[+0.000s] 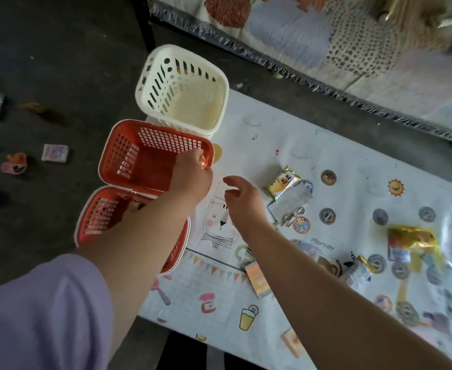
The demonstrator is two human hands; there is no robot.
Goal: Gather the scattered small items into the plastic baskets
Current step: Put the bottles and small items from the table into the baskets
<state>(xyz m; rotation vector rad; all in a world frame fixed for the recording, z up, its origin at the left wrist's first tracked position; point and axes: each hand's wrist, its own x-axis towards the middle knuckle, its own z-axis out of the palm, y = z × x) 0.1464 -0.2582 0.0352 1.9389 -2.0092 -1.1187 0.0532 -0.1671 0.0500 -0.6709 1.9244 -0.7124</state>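
Three plastic baskets line the surface's [272, 124] left edge: a white basket [150, 76] farthest, then a middle orange basket [107, 156] and a near orange basket [91, 220]. Over the middle one's right rim the left hand [192, 177] pinches in its fingers what looks like a gold-wrapped sweet [202, 160]. The right hand [242, 198] hovers alongside, fingers loosely curled and holding nothing. A yellow packet [282, 182] and gold foil [411, 237] lie scattered on the cartoon-printed surface, with dark floor [46, 62] around it and a fringed blanket [326, 36] beyond.
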